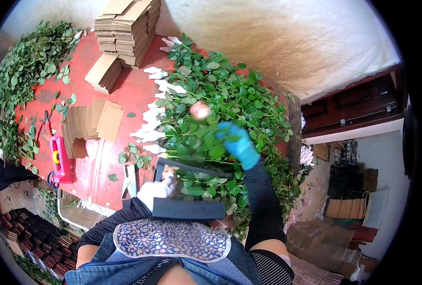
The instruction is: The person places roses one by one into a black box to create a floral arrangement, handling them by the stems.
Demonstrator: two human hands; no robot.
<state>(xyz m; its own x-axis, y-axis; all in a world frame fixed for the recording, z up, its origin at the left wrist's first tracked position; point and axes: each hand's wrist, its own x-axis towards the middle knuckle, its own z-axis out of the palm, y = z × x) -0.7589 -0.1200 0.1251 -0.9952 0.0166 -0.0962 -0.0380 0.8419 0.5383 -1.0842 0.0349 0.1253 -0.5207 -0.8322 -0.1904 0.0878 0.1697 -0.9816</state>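
My right hand (239,145), in a blue glove, is closed on the leafy stem of a pink rose (200,110), blurred by motion above the other stems. My left hand (156,191), in a white glove, has its fingers curled at a pale rose head at the left end of a black trough (188,209). The glove partly hides that bloom. Leafy stems lie between the trough's dark sides. Beyond it, many green rose stems (234,99) lie across the table, their heads in white sleeves (149,135) pointing left.
On the red table (137,99) stand stacked cardboard pieces (125,40), with loose cardboard sheets (110,121) nearer. Scissors (129,183) lie beside my left hand. A pink tape dispenser (62,161), red-handled pruners (43,126) and a leafy pile (28,71) are left. Cartons (320,242) sit on the right.
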